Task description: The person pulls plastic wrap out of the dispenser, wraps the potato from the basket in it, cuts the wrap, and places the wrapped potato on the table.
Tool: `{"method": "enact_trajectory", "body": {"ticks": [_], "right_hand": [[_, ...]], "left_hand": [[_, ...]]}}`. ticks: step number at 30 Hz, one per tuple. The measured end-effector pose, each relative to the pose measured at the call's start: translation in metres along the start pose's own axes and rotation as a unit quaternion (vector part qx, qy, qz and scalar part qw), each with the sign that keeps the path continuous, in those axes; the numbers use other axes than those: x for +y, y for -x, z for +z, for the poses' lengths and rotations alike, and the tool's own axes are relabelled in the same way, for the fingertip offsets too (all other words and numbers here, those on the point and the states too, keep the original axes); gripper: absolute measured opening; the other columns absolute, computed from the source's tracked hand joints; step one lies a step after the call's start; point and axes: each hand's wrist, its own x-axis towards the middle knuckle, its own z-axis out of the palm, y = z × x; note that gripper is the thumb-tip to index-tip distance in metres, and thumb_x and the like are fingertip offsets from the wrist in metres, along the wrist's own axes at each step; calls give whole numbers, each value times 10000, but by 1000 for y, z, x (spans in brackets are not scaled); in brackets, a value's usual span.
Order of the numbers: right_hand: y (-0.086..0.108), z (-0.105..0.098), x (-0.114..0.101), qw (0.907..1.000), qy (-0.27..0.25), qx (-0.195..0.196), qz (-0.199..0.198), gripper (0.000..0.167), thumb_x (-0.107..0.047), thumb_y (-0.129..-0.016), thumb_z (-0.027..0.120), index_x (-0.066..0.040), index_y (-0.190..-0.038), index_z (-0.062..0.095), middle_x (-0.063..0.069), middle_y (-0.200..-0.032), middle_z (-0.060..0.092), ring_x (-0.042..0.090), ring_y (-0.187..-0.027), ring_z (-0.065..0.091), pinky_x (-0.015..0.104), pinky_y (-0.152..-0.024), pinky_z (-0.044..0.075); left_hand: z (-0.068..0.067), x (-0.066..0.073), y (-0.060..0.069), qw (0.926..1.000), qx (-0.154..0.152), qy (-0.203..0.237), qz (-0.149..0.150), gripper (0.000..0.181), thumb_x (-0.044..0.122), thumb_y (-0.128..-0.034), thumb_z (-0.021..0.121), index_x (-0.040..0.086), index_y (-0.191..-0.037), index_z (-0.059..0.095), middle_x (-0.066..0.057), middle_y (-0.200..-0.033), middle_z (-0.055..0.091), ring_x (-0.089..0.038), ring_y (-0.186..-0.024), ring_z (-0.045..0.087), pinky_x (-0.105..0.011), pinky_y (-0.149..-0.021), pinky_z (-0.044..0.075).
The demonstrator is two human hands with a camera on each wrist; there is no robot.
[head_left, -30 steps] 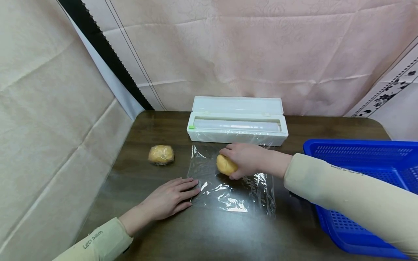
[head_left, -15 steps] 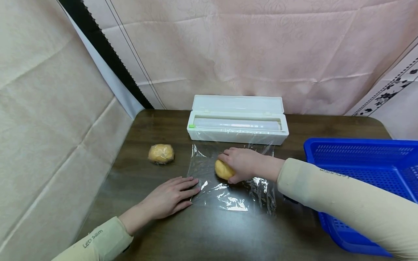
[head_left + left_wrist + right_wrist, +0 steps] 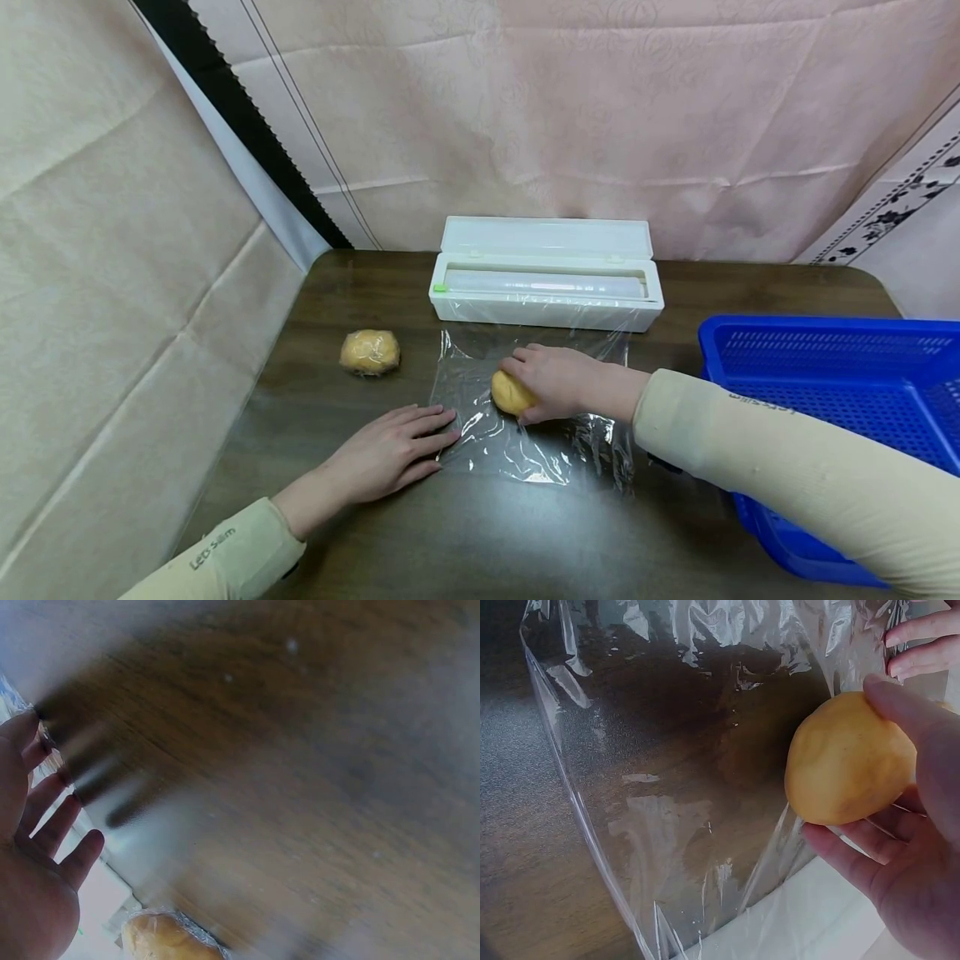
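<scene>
A peeled-looking yellow potato point(image 3: 847, 761) is gripped in my right hand point(image 3: 558, 382), thumb on one side and fingers on the other. It sits on a sheet of clear plastic wrap point(image 3: 498, 454) spread over the table. My left hand point(image 3: 390, 454) lies flat with its fingers extended, fingertips touching the wrap's left edge. Beyond the wrap, a white wrap dispenser box point(image 3: 547, 312) stands with its lid raised and a roll point(image 3: 543, 283) inside. A second potato point(image 3: 370, 352), wrapped in film, lies to the left; the left wrist view catches this wrapped potato point(image 3: 169, 937) at its bottom edge.
On the right, a blue plastic basket point(image 3: 810, 333) stands partly under my right sleeve point(image 3: 780, 450). The dark wooden table point(image 3: 480, 542) ends in front of a pale cloth backdrop point(image 3: 570, 117).
My right hand has moved slightly left and toward me with the potato, and the wrap near it has creased. The left hand stays in place.
</scene>
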Motion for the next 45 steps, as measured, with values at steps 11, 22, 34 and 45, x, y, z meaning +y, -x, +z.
{"method": "enact_trajectory", "body": {"ticks": [11,22,34,45], "right_hand": [[26,-20,5,9992,54,386,57,911,-449,-865,873,8,-1551,487,196,-1491,580,391,-1370,566,536,-1132,493],[64,-27,7,9980,161,605,-30,830,-402,-874,894,-19,-1513,530,153,-1431,611,353,-1325,595,507,-1074,536],[90,-19,-8,9967,648,237,-435,578,-454,-893,858,-55,-1265,668,101,-1149,701,295,-1080,694,478,-926,605],[92,1,-20,9946,684,-693,-369,413,-404,-852,896,-138,-1111,713,-6,-965,704,147,-852,679,379,-813,616]], "left_hand": [[-3,-1,-1,9999,-69,-3,77,481,358,-1039,711,163,-1476,661,-106,-1556,587,-303,-1425,564,-549,-1146,475],[-7,-1,-1,9999,94,64,61,460,331,-1023,738,133,-1435,687,-137,-1520,609,-330,-1359,618,-529,-1142,484],[-12,-1,0,9999,108,25,27,486,353,-1002,763,159,-1441,686,-128,-1535,601,-346,-1431,553,-526,-1153,472],[-14,-3,1,9989,381,5,283,330,319,-907,866,160,-1179,764,-154,-1437,651,-380,-1398,572,-571,-1143,473]]}}
